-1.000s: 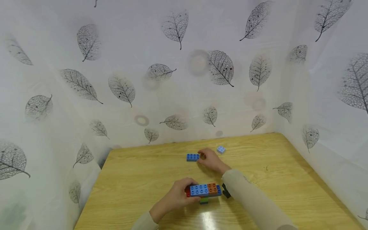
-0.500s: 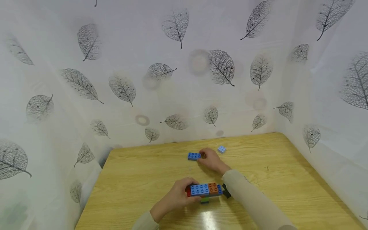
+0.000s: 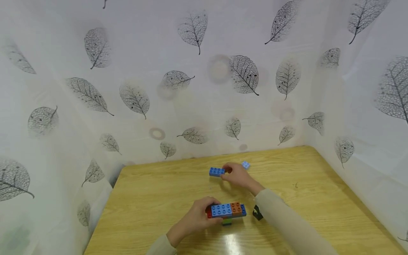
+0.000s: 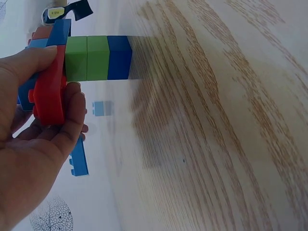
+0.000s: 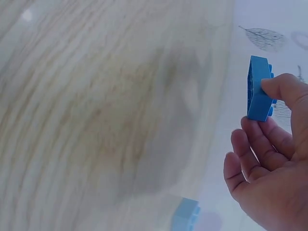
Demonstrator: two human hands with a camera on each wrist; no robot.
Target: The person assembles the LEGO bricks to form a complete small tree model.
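My left hand [image 3: 198, 216] grips a toy building-brick model by its left end, with thumb and fingers round the red brick [image 4: 50, 96]. A light blue brick [image 3: 221, 210] and an orange brick [image 3: 236, 209] lie on the model's top, beside blue studs at the right end. Beneath them, the left wrist view shows a column of green bricks [image 4: 86, 58] ending in a dark blue brick [image 4: 119, 57]. Farther back, my right hand [image 3: 238, 176] pinches a blue eight-stud brick [image 5: 260, 91] by its end, held above the table.
A small light blue brick [image 3: 245, 164] lies behind my right hand. Below my right sleeve shows a small black object [image 3: 257, 212]. The wooden table [image 3: 153, 198] ends at a white leaf-print sheet [image 3: 191, 99] at the back and sides.
My right hand has lifted the blue eight-stud brick off the table and moved slightly right with it. My left hand and the model have stayed in place.
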